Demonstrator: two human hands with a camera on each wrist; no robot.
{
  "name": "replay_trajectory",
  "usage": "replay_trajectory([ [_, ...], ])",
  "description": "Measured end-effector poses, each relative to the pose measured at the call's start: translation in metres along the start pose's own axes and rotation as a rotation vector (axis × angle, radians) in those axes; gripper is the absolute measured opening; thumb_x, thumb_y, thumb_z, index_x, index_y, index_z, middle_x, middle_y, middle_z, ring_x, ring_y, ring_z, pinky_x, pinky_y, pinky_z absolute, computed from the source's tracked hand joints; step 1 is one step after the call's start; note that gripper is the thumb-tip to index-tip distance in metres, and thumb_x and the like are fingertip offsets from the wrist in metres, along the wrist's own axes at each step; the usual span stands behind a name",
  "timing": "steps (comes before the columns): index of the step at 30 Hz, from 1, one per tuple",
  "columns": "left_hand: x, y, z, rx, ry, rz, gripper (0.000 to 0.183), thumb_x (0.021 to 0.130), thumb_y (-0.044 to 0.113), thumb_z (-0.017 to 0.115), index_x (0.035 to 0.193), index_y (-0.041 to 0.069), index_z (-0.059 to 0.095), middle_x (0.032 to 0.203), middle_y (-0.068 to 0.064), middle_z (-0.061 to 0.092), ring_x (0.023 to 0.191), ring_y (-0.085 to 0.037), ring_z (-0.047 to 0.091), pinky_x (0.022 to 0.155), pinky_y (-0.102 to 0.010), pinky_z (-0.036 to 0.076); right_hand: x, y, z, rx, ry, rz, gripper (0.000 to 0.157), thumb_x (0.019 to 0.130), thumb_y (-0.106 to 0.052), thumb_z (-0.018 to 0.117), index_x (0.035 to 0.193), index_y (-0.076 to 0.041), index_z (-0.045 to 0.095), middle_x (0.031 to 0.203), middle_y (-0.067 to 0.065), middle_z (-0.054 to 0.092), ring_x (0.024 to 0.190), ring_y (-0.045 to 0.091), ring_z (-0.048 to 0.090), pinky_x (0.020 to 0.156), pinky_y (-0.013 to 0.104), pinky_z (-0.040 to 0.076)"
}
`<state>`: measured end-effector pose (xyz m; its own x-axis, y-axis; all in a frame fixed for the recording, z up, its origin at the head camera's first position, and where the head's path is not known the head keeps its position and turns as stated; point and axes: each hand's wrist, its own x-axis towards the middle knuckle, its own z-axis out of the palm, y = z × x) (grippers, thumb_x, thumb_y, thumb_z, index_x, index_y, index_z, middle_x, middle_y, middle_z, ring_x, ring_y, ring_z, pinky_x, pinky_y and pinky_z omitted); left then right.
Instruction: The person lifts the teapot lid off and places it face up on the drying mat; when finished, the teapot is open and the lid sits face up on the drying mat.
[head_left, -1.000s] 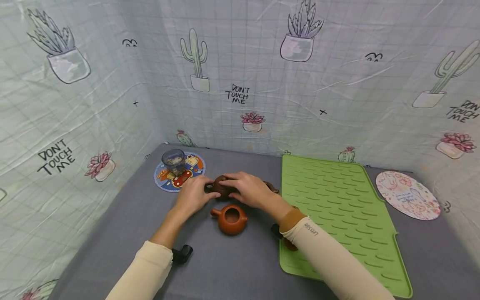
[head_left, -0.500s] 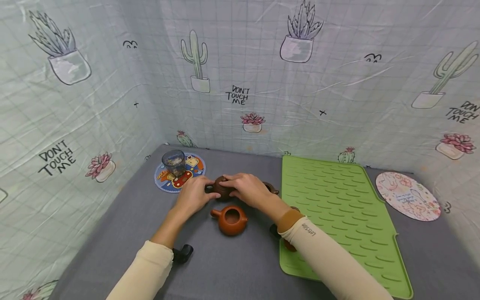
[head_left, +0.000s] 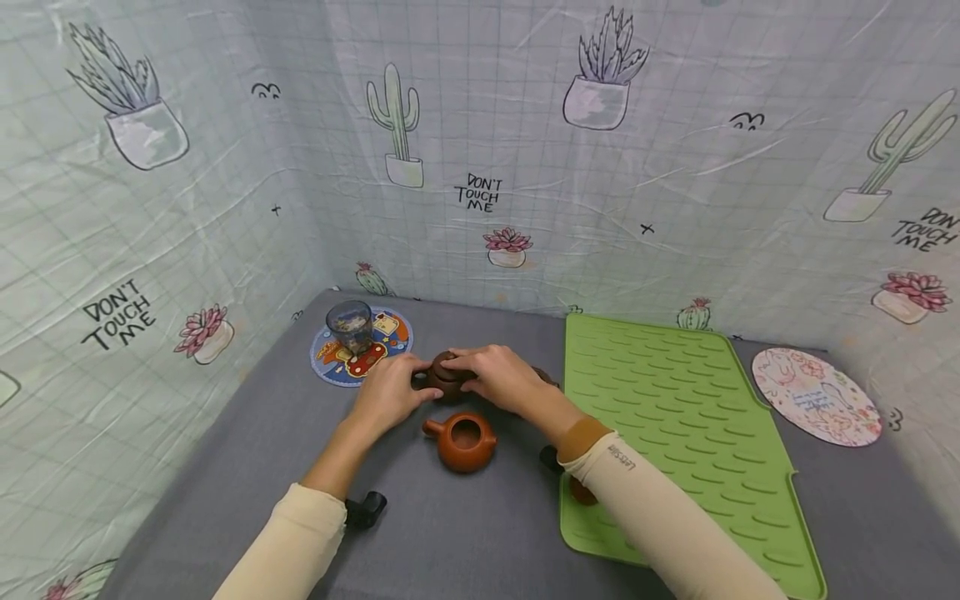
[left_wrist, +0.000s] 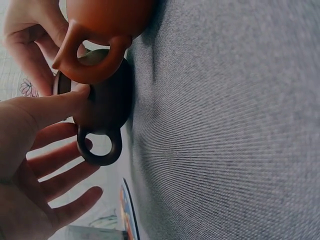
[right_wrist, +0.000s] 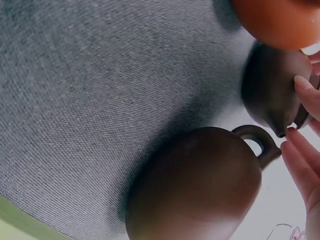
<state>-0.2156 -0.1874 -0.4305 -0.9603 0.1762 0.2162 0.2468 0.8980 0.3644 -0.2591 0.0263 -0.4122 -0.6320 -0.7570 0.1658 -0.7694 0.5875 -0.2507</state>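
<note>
On the grey cloth-covered desk (head_left: 450, 542), a small dark brown round clay teapot (head_left: 450, 385) is clasped, handle side by the left hand (head_left: 388, 390), spout side by the right hand (head_left: 504, 380); nearer the person, an orange round-mouthed clay teapot (head_left: 467, 459) is set just before it, with a brown handled vessel (right_wrist: 200, 185) to its right

You are facing a grey desk (head_left: 450, 542), its woven surface spreading out before you. Beyond the desk, a pale gridded cloth (head_left: 525, 150) is hanging like a wall, turning a corner to follow the desk's left side. Potted cacti (head_left: 396, 112), pink succulents (head_left: 507, 246) and black lettering (head_left: 481, 193) are repeating across it above the desk.
</note>
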Motion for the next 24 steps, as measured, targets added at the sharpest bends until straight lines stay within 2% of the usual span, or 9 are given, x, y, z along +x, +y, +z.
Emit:
replay_trajectory([
  [8, 0.003, 0.001, 0.003, -0.016, 0.019, 0.017, 0.051, 0.079, 0.037, 0.088, 0.123, 0.014, 0.074, 0.118, -0.008, 0.077, 0.107, -0.029, 0.073, 0.090, -0.048, 0.057, -0.004, 0.004, -0.013, 0.036, 0.093, 0.006, 0.047, 0.090, -0.014, 0.078, 0.135, -0.022, 0.068, 0.143, 0.005, 0.065, 0.106, 0.025, 0.075, 0.084, 0.034, 0.062],
  [15, 0.005, 0.002, 0.004, -0.003, 0.025, 0.016, 0.042, 0.079, 0.038, 0.088, 0.112, 0.016, 0.078, 0.110, -0.006, 0.079, 0.098, -0.026, 0.074, 0.083, -0.045, 0.058, -0.007, 0.004, -0.028, 0.050, 0.142, 0.004, 0.045, 0.091, -0.014, 0.077, 0.134, -0.023, 0.069, 0.139, 0.002, 0.068, 0.101, 0.023, 0.075, 0.076, 0.031, 0.060],
  [24, 0.008, 0.002, 0.003, -0.027, 0.017, 0.018, 0.040, 0.077, 0.037, 0.090, 0.108, 0.015, 0.078, 0.105, -0.005, 0.079, 0.096, -0.025, 0.073, 0.083, -0.045, 0.057, -0.013, 0.007, -0.042, 0.096, 0.237, -0.001, 0.044, 0.087, -0.010, 0.081, 0.129, -0.020, 0.073, 0.128, 0.000, 0.075, 0.110, 0.019, 0.074, 0.087, 0.036, 0.061],
])
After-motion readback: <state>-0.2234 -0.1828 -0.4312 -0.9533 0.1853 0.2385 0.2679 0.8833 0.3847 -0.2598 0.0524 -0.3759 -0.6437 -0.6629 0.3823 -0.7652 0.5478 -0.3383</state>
